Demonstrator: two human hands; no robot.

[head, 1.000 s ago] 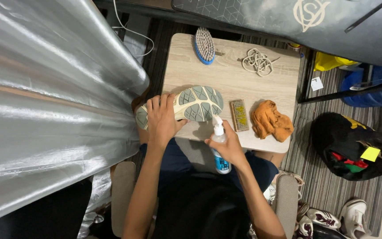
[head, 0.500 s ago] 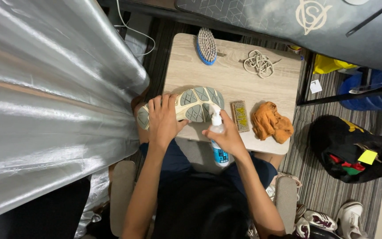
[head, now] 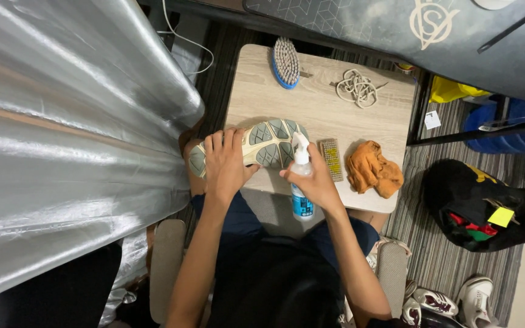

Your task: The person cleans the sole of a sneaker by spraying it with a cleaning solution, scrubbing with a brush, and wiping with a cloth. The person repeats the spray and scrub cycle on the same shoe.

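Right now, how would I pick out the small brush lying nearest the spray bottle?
Start at the light wooden table. Between the spray bottle in the right hand and the crumpled orange cloth lies a small rectangular brush. Unlike the blue-backed oval brush at the far edge, it is narrow with a wood-coloured block.

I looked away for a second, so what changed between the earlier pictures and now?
The right hand moved the spray bottle up and left, bringing its nozzle close to the shoe. The left hand stayed pressed on the shoe; blue brush, small brush, orange cloth and laces unmoved.
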